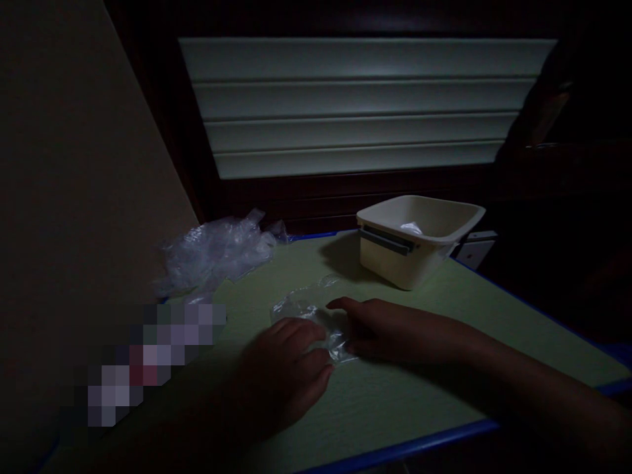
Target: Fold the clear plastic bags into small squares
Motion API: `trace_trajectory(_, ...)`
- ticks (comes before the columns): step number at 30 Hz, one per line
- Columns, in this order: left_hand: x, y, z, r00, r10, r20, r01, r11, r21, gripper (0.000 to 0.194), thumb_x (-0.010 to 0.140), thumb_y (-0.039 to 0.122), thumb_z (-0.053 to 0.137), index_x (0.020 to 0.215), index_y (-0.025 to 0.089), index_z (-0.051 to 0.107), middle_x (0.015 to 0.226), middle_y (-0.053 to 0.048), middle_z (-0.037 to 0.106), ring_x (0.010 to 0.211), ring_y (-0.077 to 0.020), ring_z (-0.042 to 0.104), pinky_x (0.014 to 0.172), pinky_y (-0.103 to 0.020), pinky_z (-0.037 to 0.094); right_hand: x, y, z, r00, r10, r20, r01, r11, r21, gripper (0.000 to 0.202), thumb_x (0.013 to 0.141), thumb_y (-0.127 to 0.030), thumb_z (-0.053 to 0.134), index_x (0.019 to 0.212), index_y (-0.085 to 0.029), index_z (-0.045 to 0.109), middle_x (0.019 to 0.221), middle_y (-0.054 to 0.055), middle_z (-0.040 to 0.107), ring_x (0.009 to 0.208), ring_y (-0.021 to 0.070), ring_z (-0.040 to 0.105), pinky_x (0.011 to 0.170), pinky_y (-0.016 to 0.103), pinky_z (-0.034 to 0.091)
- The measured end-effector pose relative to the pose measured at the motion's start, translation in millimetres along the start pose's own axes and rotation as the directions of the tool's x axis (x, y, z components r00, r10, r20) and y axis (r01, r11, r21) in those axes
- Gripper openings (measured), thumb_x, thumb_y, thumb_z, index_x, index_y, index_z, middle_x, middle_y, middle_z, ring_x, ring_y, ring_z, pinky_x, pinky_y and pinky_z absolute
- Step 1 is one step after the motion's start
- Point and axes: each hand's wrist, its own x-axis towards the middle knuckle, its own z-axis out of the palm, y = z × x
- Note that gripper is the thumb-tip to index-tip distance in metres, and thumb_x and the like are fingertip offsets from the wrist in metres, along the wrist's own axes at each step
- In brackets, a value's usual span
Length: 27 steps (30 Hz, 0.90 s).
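Observation:
A thin clear plastic bag point(302, 297) lies spread on the pale green table point(409, 401). My left hand point(289, 365) rests at the bag's near left edge, fingers bent loosely and thumb apart from them. From the right, my right hand point(382, 328) touches the bag's other side. Its index finger reaches out over the plastic, and the lower fingers bend down toward the table, partly hidden. A narrow strip of shiny plastic shows between the two hands. The light is dim, so the fingertips' exact contact is hard to make out.
A cream plastic bin point(382, 260) with a grey handle stands at the back right, something shiny inside. Crumpled clear plastic bags point(217, 253) are heaped at the back left. Beside the bin is a white boxy object point(476, 251). Blue edging point(419, 444) borders the table.

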Motion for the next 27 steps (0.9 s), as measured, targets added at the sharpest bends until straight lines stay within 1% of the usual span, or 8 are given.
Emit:
trace_trajectory(2,0.3,1.2,0.8,0.990,0.078,0.114,-0.077,0.997,-0.019,0.011,0.085,0.017,0.048,0.092,0.013,0.056,0.095,-0.009,0.061,0.092,-0.0222,0.054,0.082,-0.037,0.045,0.4,2.4,1.3,0.999,-0.002,-0.034,0.001,0.999,-0.039,0.061,0.077,-0.018,0.057,0.134,-0.016,0.033,0.096,0.009,0.063,0.076,0.0178,0.058,0.062,0.025,0.040)
trace_trajectory(4,-0.1,1.6,2.0,0.980,0.083,0.184,-0.073,0.996,-0.058,0.016,0.087,0.020,0.047,0.095,0.012,0.058,0.096,-0.010,0.062,0.094,-0.0228,0.055,0.083,-0.038,0.044,0.7,4.9,1.8,0.997,-0.010,-0.083,0.003,0.997,-0.083,0.066,0.076,-0.019,0.060,0.136,-0.016,0.031,0.106,0.012,0.062,0.086,0.0211,0.058,0.069,0.028,0.041)
trace_trajectory(7,-1.3,0.8,3.0,0.975,0.030,0.219,-0.015,0.997,-0.072,0.017,0.087,0.020,0.046,0.093,0.012,0.059,0.096,-0.011,0.063,0.092,-0.0225,0.055,0.082,-0.038,0.045,1.2,6.4,1.3,0.990,-0.021,-0.137,0.004,0.992,-0.126,0.055,0.075,-0.020,0.061,0.127,-0.016,0.043,0.111,0.012,0.059,0.092,0.0224,0.057,0.074,0.029,0.041)
trace_trajectory(10,-1.8,0.3,2.6,0.975,0.026,0.221,-0.012,0.998,-0.065,0.017,0.087,0.019,0.046,0.093,0.012,0.060,0.097,-0.011,0.063,0.093,-0.0223,0.055,0.083,-0.038,0.045,2.1,4.1,1.3,0.989,-0.054,-0.139,0.035,0.990,-0.140,0.023,0.079,-0.018,0.054,0.103,-0.016,0.057,0.097,0.008,0.061,0.080,0.0176,0.057,0.067,0.026,0.041)
trace_trajectory(12,-1.6,0.7,2.1,0.979,0.023,0.200,-0.014,0.999,-0.049,0.017,0.086,0.019,0.046,0.094,0.012,0.060,0.098,-0.012,0.063,0.094,-0.0229,0.055,0.083,-0.039,0.045,2.7,1.4,1.9,0.991,-0.087,-0.098,0.072,0.987,-0.146,0.013,0.083,-0.016,0.048,0.090,-0.016,0.059,0.086,0.006,0.062,0.070,0.0147,0.055,0.061,0.024,0.039)
trace_trajectory(15,-1.6,1.3,1.9,0.982,-0.026,0.187,0.030,0.999,-0.018,0.020,0.086,0.019,0.046,0.097,0.011,0.059,0.101,-0.013,0.062,0.097,-0.0245,0.054,0.084,-0.040,0.045,3.3,-2.2,2.4,0.997,-0.079,-0.026,0.074,0.985,-0.157,0.015,0.085,-0.014,0.044,0.082,-0.016,0.058,0.076,0.005,0.062,0.060,0.0127,0.052,0.055,0.023,0.035)
trace_trajectory(19,-2.9,-0.1,3.4,0.970,-0.089,0.225,0.097,0.995,-0.027,0.020,0.086,0.022,0.046,0.097,0.012,0.060,0.100,-0.012,0.062,0.097,-0.0242,0.054,0.086,-0.041,0.045,4.1,-3.1,1.5,0.998,-0.066,0.007,0.066,0.988,-0.143,0.015,0.085,-0.013,0.043,0.082,-0.015,0.057,0.078,0.005,0.063,0.061,0.0127,0.053,0.056,0.023,0.035)
trace_trajectory(27,-4.9,-0.5,5.2,0.968,-0.138,0.211,0.146,0.989,-0.021,0.024,0.086,0.025,0.047,0.105,0.014,0.057,0.112,-0.012,0.057,0.106,-0.0260,0.050,0.091,-0.045,0.043,6.8,-2.4,7.5,0.997,-0.066,-0.034,0.054,0.960,-0.275,0.015,0.089,-0.019,0.041,0.087,-0.016,0.055,0.081,0.008,0.063,0.065,0.0150,0.055,0.057,0.025,0.035)
